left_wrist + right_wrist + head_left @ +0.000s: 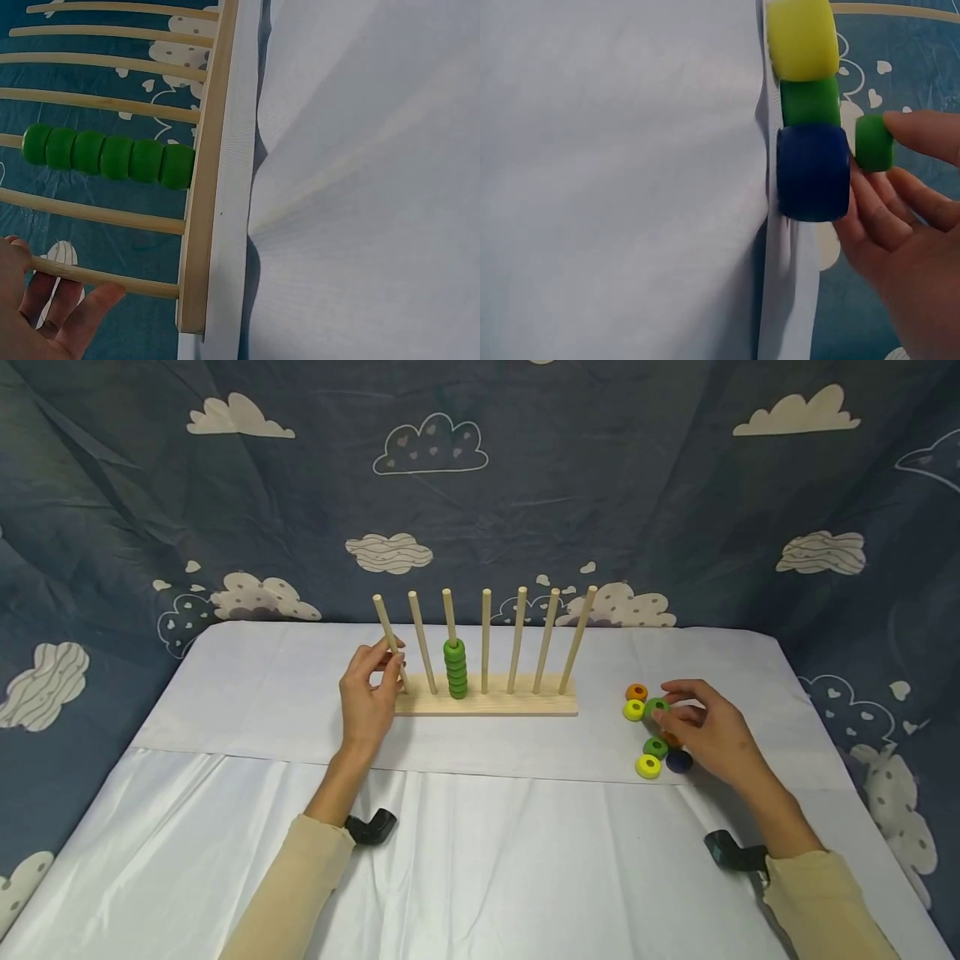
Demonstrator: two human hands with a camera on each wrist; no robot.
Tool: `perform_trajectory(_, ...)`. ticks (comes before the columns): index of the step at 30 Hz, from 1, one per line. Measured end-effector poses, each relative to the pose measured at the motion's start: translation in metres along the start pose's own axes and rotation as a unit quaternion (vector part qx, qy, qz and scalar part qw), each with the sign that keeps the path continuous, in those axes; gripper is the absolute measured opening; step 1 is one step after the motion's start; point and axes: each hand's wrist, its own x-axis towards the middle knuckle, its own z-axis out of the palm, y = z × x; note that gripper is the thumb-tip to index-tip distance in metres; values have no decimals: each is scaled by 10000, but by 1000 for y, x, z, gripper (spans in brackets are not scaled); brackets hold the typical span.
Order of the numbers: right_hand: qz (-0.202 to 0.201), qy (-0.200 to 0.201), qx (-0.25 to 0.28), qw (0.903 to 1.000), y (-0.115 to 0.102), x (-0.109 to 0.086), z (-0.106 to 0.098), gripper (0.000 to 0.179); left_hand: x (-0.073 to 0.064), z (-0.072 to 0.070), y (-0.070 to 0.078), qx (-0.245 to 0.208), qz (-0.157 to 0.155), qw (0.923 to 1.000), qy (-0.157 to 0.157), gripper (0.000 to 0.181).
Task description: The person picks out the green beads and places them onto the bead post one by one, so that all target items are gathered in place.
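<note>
A wooden rack has a flat base (517,705) and a row of several upright pegs. My left hand (365,697) grips the leftmost peg (142,286) between thumb and fingers. Several green beads (456,670) are stacked on the third peg from the left, down to the base. Over at the right, my right hand (712,739) pinches a green bead (874,142) by its edge, above the loose beads. Near that hand lie a dark blue bead (814,172), a second green bead (655,747) and a yellow bead (648,767). An orange bead is partly hidden behind the fingers.
Another yellow bead (633,710) and an orange bead (636,692) lie at the far side of the loose group. White cloth (487,843) covers the table. A dark blue curtain with clouds (585,510) hangs behind it.
</note>
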Motion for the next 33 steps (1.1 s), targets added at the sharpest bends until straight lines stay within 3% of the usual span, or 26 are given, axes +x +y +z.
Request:
perform_trajectory(9, -127, 432, 467, 9979, -7, -1, 2, 47, -2, 0, 0, -72, -129, 9999, -10, 20)
perform_trajectory(16, -294, 590, 634, 9958, -17, 2, 3, 40, 2, -2, 4, 147, -2, 9999, 55, 19)
perform_trajectory(24, -320, 299, 525, 9977, -27, 1, 2, 40, 5, -4, 10, 196, -21, 9998, 26, 22)
perform_trajectory(29, -371, 82, 750, 9965, -29, 3, 3, 37, 8, -5, 15, 1, 113, 9998, 143, 26)
perform_trajectory(33, -656, 57, 1099, 9918, -32, 5, 6, 36, 12, -6, 19, -105, 317, 9991, 248, 29)
